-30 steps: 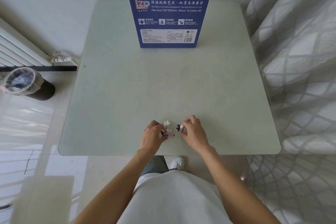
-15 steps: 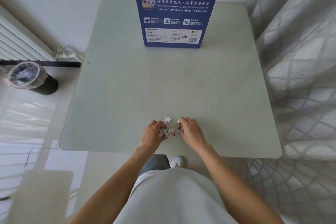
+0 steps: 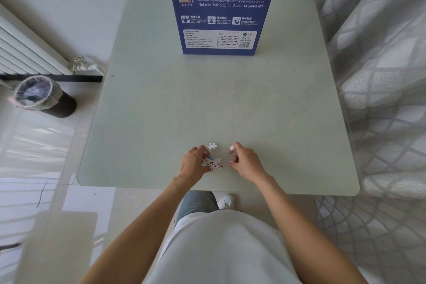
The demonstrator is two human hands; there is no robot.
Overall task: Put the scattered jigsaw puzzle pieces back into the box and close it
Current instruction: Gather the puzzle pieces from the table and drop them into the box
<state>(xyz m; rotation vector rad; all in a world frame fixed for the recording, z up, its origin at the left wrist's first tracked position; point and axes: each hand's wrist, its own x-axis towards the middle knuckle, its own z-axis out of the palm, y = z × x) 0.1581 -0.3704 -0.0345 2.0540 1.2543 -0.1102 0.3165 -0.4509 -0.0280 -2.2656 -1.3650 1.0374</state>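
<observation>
A small cluster of jigsaw pieces [image 3: 216, 163] lies near the table's front edge, between my two hands. One white piece [image 3: 212, 146] lies alone just beyond it. My left hand [image 3: 193, 163] curls over the left side of the cluster, its fingers touching pieces there. My right hand [image 3: 245, 161] sits to the right, fingers curled, pinching a small dark-marked piece [image 3: 230, 160] at its fingertips. The tall blue puzzle box [image 3: 220, 7] stands upright at the far edge of the table; its top is out of frame.
The pale green glass table [image 3: 219, 99] has a wide bare middle. A lined waste bin [image 3: 43, 97] and a radiator [image 3: 25, 53] are on the left floor. A patterned curtain [image 3: 380, 76] hangs along the right side.
My right hand has drawn a little to the right, away from the cluster, with a piece in its fingertips. The left hand stays on the cluster.
</observation>
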